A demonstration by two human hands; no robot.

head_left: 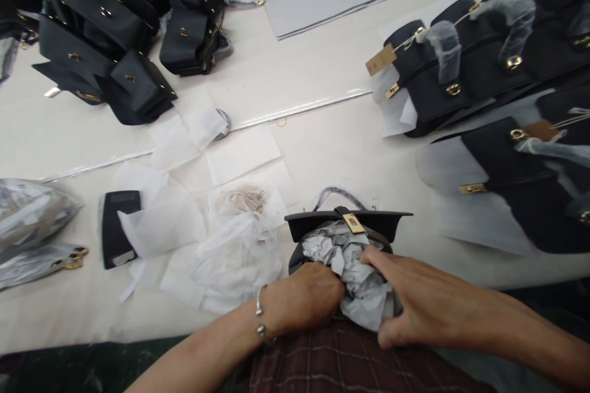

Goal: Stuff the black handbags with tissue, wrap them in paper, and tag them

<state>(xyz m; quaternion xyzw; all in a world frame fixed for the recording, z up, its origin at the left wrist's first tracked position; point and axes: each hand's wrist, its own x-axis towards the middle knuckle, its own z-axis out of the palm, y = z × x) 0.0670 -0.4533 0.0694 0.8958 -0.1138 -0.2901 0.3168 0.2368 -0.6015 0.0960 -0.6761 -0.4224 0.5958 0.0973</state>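
A black handbag (295, 230) stands at the table's front edge, its flap raised and a gold clasp plate (353, 223) on the flap's strap. Crumpled grey-white paper (357, 279) bulges out of its opening. My right hand (415, 301) grips this paper from the right, thumb low and a finger over the top. On the left, my left hand (304, 295) is closed in a fist against the paper and the bag's mouth. Its fingertips are hidden, so what they hold cannot be seen. Behind the flap rises the plastic-wrapped handle (341, 192).
Several finished-looking black bags (428, 83) with wrapped handles and tags line the right side. More black bags (110, 18) pile up at the far left. White tissue sheets (168, 227), a black flat piece (120, 221) and a plastic bag (32, 212) lie on the left.
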